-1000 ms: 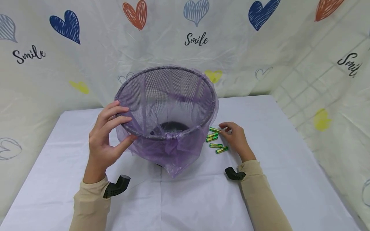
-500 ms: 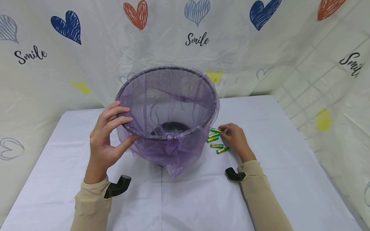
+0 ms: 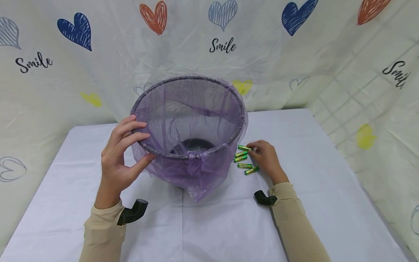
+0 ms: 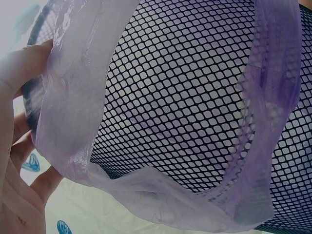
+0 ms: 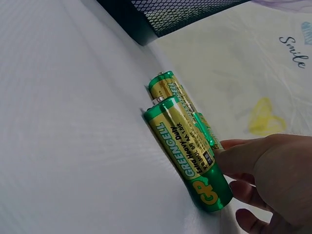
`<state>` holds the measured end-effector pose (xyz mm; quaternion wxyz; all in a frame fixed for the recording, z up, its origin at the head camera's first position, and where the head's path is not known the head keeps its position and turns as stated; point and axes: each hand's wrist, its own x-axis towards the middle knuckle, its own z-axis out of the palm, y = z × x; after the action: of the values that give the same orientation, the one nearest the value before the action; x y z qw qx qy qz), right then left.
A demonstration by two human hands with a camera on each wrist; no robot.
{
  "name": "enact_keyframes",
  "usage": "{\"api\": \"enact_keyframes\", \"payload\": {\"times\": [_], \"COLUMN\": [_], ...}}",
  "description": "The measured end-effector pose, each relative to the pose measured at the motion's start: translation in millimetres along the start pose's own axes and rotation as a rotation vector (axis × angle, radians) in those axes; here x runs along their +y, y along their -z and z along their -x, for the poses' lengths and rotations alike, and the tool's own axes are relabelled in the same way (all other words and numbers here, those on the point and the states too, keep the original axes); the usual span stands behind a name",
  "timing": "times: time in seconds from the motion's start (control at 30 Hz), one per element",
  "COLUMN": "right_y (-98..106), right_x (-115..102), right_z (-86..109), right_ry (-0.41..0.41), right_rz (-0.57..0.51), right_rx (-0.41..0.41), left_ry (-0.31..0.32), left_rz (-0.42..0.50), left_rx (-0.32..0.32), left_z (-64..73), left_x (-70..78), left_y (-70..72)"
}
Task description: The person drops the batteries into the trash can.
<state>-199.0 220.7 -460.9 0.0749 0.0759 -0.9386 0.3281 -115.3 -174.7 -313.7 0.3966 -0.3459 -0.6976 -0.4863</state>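
A dark mesh wastebasket [image 3: 151,149], lined with a thin purple plastic bag [image 3: 209,173], tilts toward me at the table's middle. My left hand [image 3: 119,156] grips its rim on the left, thumb outside and fingers over the edge. In the left wrist view the bag [image 4: 73,107] folds down over the mesh [image 4: 170,87]. Several green and gold AA batteries lie right of the basket. My right hand [image 3: 266,158] pinches the end of the farthest battery [image 3: 243,147]. In the right wrist view a nearer battery [image 5: 187,151] partly covers those behind it.
A white cloth [image 3: 216,225] covers the table. Behind it hangs a pale curtain [image 3: 183,47] printed with hearts and "Smile". Black curved wrist mounts [image 3: 133,212] sit on both sleeves. The basket's base [image 5: 141,34] is close to the batteries.
The fingers of my right hand have drawn together at the farthest battery's end. The left hand, the basket and the other batteries stay in place.
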Motion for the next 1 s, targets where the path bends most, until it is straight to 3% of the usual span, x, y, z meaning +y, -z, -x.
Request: {"api": "enact_keyframes", "payload": {"times": [1.0], "right_y": [23], "right_x": [-13], "right_z": [2.7], "right_ry": [0.076], "right_rz": [-0.050], "right_rx": [0.074], "left_ry": [-0.012], "left_rz": [0.003], "left_rx": [0.006], "left_z": [0.1], "left_x": [-0.4], "left_y": [-0.4]}}
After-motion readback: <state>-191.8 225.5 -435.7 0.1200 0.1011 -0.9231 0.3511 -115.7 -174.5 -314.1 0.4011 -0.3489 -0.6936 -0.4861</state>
